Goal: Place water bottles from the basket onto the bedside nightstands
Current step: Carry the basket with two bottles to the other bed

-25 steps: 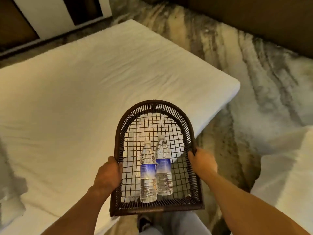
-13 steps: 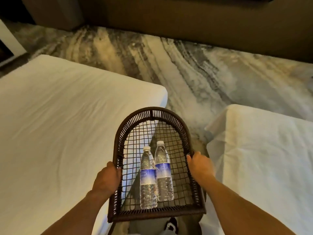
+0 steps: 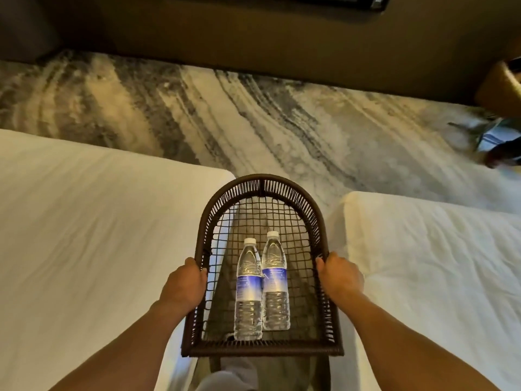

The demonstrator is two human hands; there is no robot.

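Note:
I hold a dark brown woven basket [image 3: 263,185] with an arched far rim out in front of me, above the gap between two beds. My left hand [image 3: 183,285] grips its left rim and my right hand [image 3: 339,276] grips its right rim. Two clear water bottles with blue labels and white caps lie side by side on the basket's mesh bottom: the left bottle [image 3: 248,292] and the right bottle [image 3: 275,283], caps pointing away from me. No nightstand is in view.
A white bed [image 3: 93,235] fills the left and another white bed [image 3: 439,263] the right, with a narrow aisle between them. Patterned grey-beige carpet [image 3: 253,117] runs ahead to a dark wall unit [image 3: 253,32]. Some items [image 3: 499,139] lie at the far right.
The view has swung right: the left bed slid leftward and the right bed came fully into view. The basket stays in both hands, bottles unmoved in it.

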